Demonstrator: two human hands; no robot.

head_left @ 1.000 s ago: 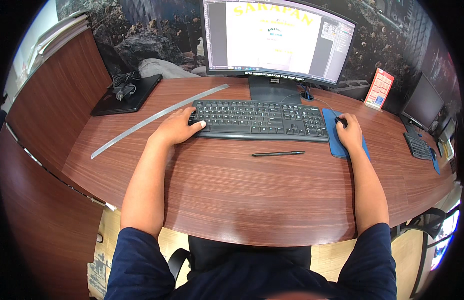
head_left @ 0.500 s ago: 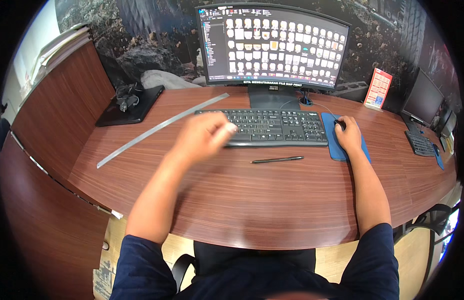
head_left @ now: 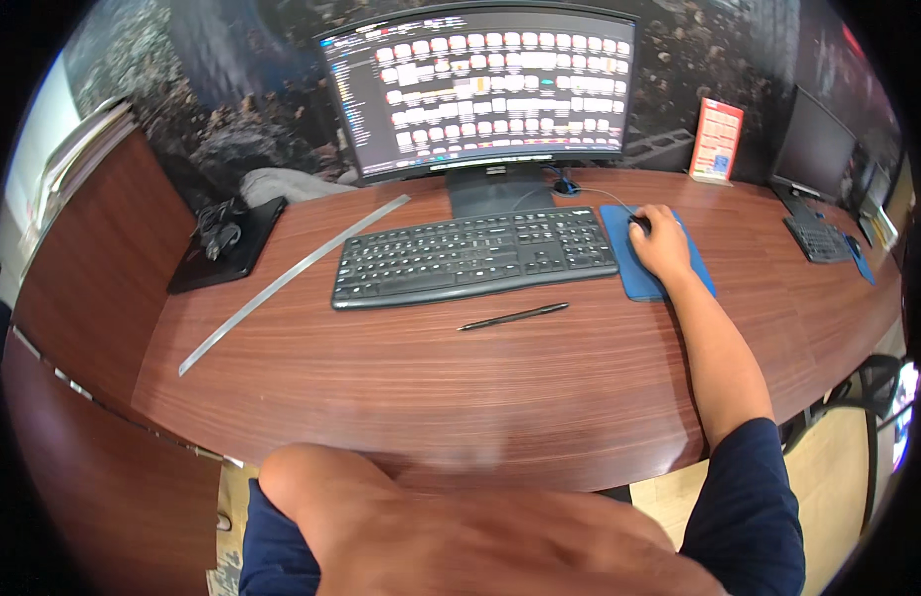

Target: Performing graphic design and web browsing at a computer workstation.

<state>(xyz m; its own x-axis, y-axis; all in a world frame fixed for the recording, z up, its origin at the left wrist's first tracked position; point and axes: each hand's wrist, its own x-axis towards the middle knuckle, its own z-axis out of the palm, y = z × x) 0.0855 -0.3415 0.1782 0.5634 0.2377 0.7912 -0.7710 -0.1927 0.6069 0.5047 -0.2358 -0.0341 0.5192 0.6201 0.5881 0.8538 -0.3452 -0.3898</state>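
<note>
My right hand (head_left: 663, 245) rests over a black computer mouse (head_left: 639, 225), fingers curled round it, on a blue mouse pad (head_left: 647, 286). Bent sharply at the elbow, my left arm (head_left: 331, 492) crosses the bottom of the view, very near the camera. Motion smears my left hand (head_left: 580, 541) there, so its fingers cannot be made out. A black keyboard (head_left: 475, 256) lies in front of the monitor, with a black pen (head_left: 513, 317) just nearer to me. Rows of small icons fill the lit monitor screen (head_left: 490, 89).
A metal ruler (head_left: 292, 274) slants across the desk (head_left: 431, 387) left of the keyboard. Farther left, a black laptop-like slab (head_left: 244, 260) carries a bundled cable (head_left: 218, 236). A red-and-white stand card (head_left: 717, 139), second monitor (head_left: 816, 142) and small keyboard (head_left: 816, 239) stand right.
My left hand has come back from above the keyboard toward the camera, its arm folding at the elbow. The view has tilted and shifted; my right hand stays on the mouse.
</note>
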